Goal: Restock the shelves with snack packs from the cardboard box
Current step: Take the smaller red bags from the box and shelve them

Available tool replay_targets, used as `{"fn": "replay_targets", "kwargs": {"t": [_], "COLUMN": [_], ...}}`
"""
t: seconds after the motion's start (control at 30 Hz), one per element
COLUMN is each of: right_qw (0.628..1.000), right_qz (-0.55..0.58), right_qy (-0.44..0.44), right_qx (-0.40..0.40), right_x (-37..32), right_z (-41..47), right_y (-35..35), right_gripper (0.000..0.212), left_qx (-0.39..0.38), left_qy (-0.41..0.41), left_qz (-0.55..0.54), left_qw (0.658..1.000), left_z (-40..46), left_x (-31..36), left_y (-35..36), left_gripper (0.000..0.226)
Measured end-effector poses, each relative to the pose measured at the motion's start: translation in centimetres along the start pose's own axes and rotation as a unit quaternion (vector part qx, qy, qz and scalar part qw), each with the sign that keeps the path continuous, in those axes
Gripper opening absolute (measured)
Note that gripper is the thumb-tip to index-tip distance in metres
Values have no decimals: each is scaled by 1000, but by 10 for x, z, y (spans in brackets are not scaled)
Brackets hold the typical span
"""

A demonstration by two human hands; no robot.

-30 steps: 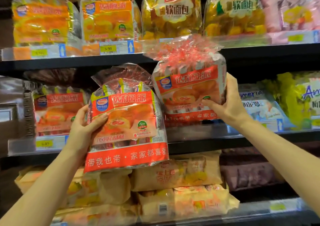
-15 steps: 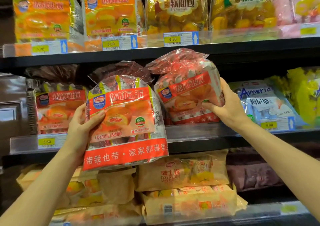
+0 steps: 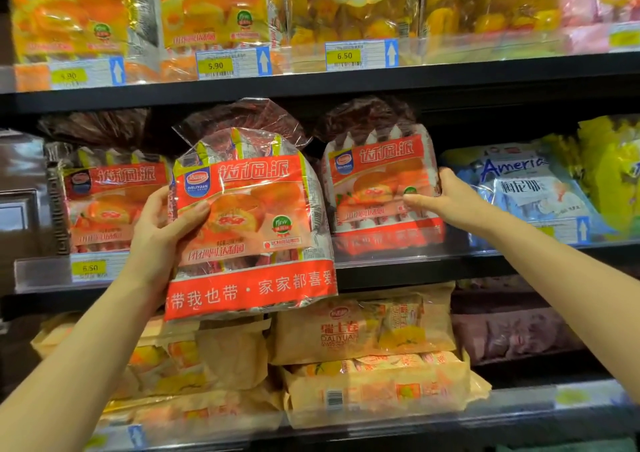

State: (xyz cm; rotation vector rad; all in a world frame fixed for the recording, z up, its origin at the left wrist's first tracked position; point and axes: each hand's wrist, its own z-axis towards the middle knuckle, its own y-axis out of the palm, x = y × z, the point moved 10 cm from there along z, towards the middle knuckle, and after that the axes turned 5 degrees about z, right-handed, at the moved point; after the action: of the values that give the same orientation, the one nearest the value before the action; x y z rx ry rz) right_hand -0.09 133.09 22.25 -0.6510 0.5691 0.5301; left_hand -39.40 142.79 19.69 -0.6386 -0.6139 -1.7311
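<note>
My left hand [image 3: 161, 233] grips the left side of a red-and-orange snack pack [image 3: 256, 230], holding it upright in front of the middle shelf [image 3: 398, 271]. My right hand [image 3: 440, 199] holds the right side of a second, identical red snack pack [image 3: 377, 192], which now stands upright on the middle shelf behind its clear front rail. A third pack of the same kind [image 3: 110, 202] stands on that shelf at the left. The cardboard box is out of view.
Orange and yellow bread bags [image 3: 349, 5] fill the top shelf with price tags below. Blue-white packs [image 3: 530, 188] and yellow bags [image 3: 609, 171] sit right of my right hand. Beige packs [image 3: 367, 327] are stacked on the bottom shelf. A dark panel [image 3: 20, 206] borders the left.
My right hand has lowered its tilted pack into the shelf and set it upright behind the rail. The left hand's pack has stayed nearly where it was.
</note>
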Motion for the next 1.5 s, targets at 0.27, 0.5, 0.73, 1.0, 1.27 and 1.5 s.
{"fn": "replay_targets", "kwargs": {"t": [0.27,0.5,0.73,1.0,1.27,1.5], "right_qw": [998,997,994,987,995,995], "right_qz": [-51,-41,-88,-130,-99,-62], "right_qy": [43,67,71,75,-5,11], "right_qx": [11,14,1,55,15,-77], "right_x": [8,4,-2,-15,-87,-113], "right_z": [5,2,-2,-11,-35,-51], "right_y": [-2,-3,1,-13,23,75], "right_gripper": [56,38,33,25,54,93], "left_qx": [-7,-15,-30,-34,-33,-33], "left_qy": [-8,-15,-29,-31,-29,-28], "left_qz": [-2,-9,-9,-11,-19,-13], "left_qw": [1000,1000,999,999,999,999], "left_z": [-3,-7,-12,-15,-17,-17], "left_x": [-1,5,3,2,3,2], "left_y": [3,13,24,28,32,32], "left_gripper": [67,63,70,84,65,73]}}
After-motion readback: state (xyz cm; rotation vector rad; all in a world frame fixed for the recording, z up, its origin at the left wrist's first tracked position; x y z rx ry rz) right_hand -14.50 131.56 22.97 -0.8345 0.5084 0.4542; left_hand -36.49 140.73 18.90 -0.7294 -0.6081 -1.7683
